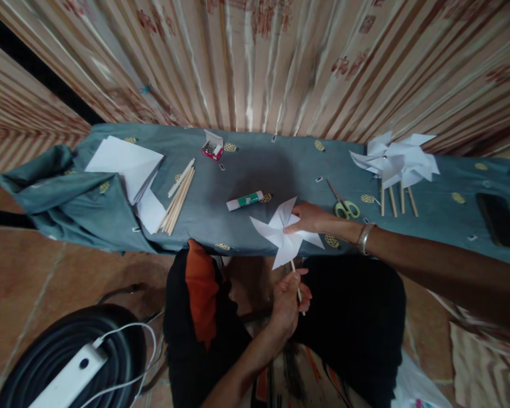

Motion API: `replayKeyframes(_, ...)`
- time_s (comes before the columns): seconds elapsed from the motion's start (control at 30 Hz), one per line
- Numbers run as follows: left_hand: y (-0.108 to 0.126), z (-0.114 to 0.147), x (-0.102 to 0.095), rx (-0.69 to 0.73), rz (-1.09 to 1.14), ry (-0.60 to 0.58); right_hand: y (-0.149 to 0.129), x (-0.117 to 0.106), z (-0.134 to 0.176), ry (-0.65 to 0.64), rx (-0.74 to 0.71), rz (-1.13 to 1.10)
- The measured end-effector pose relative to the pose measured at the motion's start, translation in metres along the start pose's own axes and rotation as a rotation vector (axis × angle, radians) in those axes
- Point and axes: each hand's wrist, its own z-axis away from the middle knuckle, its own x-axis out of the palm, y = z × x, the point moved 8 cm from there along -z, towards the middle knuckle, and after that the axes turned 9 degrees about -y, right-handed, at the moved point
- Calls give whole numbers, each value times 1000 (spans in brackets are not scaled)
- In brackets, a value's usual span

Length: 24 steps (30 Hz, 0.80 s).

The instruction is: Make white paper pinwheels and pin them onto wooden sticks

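A white paper pinwheel (287,241) on a thin wooden stick (299,293) is held between my two hands over the table's front edge. My left hand (289,294) is wrapped round the stick below the paper. At the pinwheel's centre and right blade, my right hand (306,220) presses with its thumb, its other fingers behind the paper. A glue stick (245,200) with a green label lies just beyond the pinwheel. Green-handled scissors (345,207) rest to the right, near my right wrist.
Finished pinwheels (397,160) lie at the right, near a dark phone (499,218). Wooden sticks (179,198) and white paper sheets (127,161) are at the left. A small red box of pins (213,148) sits toward the back. A white power bank (74,377) rests on a black round stool (123,340).
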Motion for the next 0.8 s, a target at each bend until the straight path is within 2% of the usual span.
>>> replayKeyframes(0.37,-2,-4,1,20,-32,5,0,-1,3,15,24,24)
replayKeyframes(0.8,14,2,-3,49,-77,-37,3,2,4,83,-112,-84)
